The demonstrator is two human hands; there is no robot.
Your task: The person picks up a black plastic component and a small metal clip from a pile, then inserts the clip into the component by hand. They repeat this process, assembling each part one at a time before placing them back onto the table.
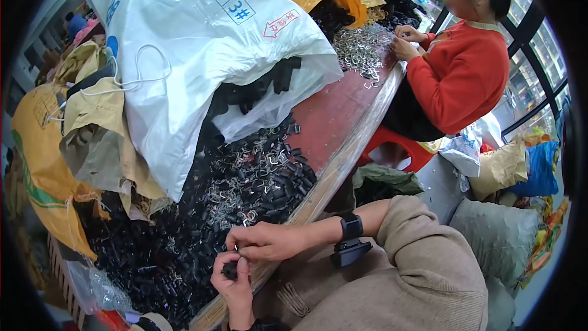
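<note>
Left hand (231, 281): closed on a small black clip (230, 269) at the tabletop (343, 116) edge. Right hand (264, 242): fingertips pinching the same clip. Step, judged: fitting a piece together; next needs steady alignment. Adjacent: heap of black clips (184, 233), wire pieces (245, 190), white sack (202, 43).

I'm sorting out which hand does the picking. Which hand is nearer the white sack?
Right. The right hand lies over the parts pile, closer to the white sack; the left hand sits lower, pinching a black part.
</note>
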